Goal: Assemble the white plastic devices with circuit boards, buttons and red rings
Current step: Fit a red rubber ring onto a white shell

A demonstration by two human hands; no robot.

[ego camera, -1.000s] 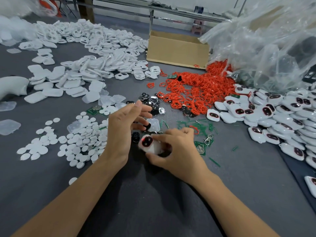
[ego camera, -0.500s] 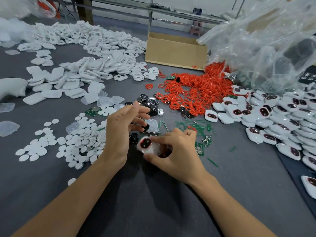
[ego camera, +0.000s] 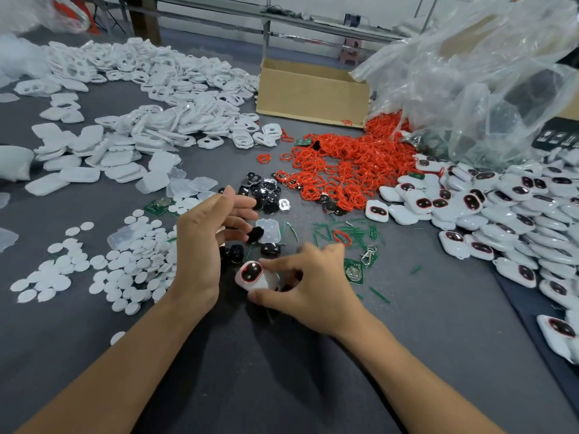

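Hands at work over a grey table (ego camera: 282, 377).
The right hand (ego camera: 313, 289) grips a white device (ego camera: 257, 277); the left hand (ego camera: 203, 245) hovers by black buttons (ego camera: 270, 249), and I cannot tell whether it pinches one.

The dark grey matte tabletop (ego camera: 282, 386) carries mostly white parts. The white oval plastic device (ego camera: 255, 275) near the front edge has a glossy dark window rimmed in red. The heap of orange-red rubber rings (ego camera: 344, 170) lies toward the far edge, beside the plain brown cardboard box (ego camera: 313, 92). White plastic shells (ego camera: 156, 76) spread over the far left corner, and flat white round discs (ego camera: 125, 270) lie near the left edge. The glossy black buttons (ego camera: 266, 192) bear silver print. The green circuit board (ego camera: 354, 272) holds a silver coin cell, with thin green slivers (ego camera: 360, 233) nearby. Finished white devices (ego camera: 501, 208) along the right edge repeat the dark, red-rimmed window, below the clear plastic bag (ego camera: 470, 89).
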